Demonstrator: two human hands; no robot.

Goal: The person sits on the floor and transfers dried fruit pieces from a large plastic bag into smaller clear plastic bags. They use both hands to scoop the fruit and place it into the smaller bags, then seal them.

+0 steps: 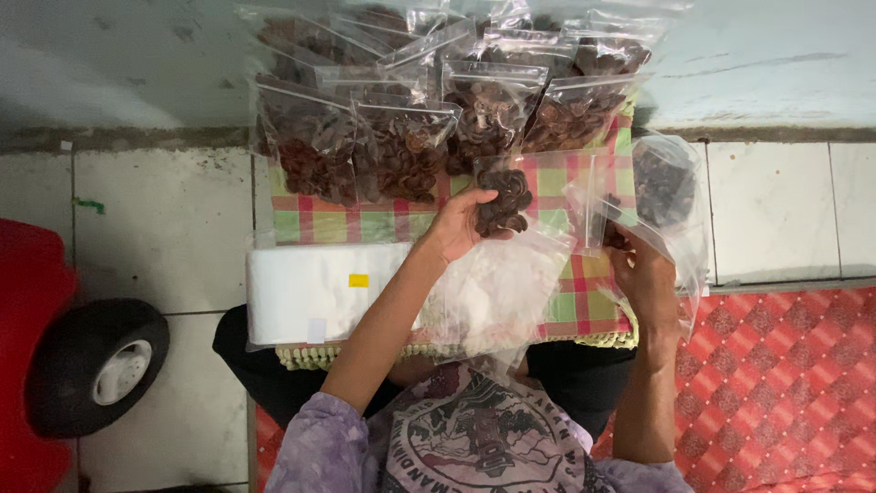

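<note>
Far out at nine o'clock, a red toy vehicle (27, 365) with a black wheel (96, 365) on pale floor tiles (164, 219), well apart from the work. Closer in, toward eight o'clock of the scene's middle, a flat white stack of plastic bags (315, 292) with a small yellow sticker, lying on the left end of a checked cloth (566, 183) in red, green and pink.

At the middle, left hand (461, 224) raised over the cloth, fingers curled around a clump of dark brown curled dried pieces (504, 201), gripping them in a loose handful. Just under that hand, toward six o'clock, a crumpled clear bag (497, 292) spread open, partly veiling the cloth and the lap.

At twelve o'clock, a row of sealed clear zip bags (401, 137) packed with the same brown pieces, overlapping one another and leaning against the grey wall (766, 64); nearest ones just beyond the held clump, crowding the far edge of the cloth.

Toward three o'clock, right hand (643, 274) closed on the mouth of a large clear bag (666, 183) holding a dark heap of the pieces; plastic folds draped over the fingers, so grip on anything else not to be told. Bag standing between that hand and the white tiled ledge.

At four to five o'clock, a red patterned mat (785, 383) on the floor. At six o'clock, lilac sleeves and a printed shirt front (474, 438).
</note>
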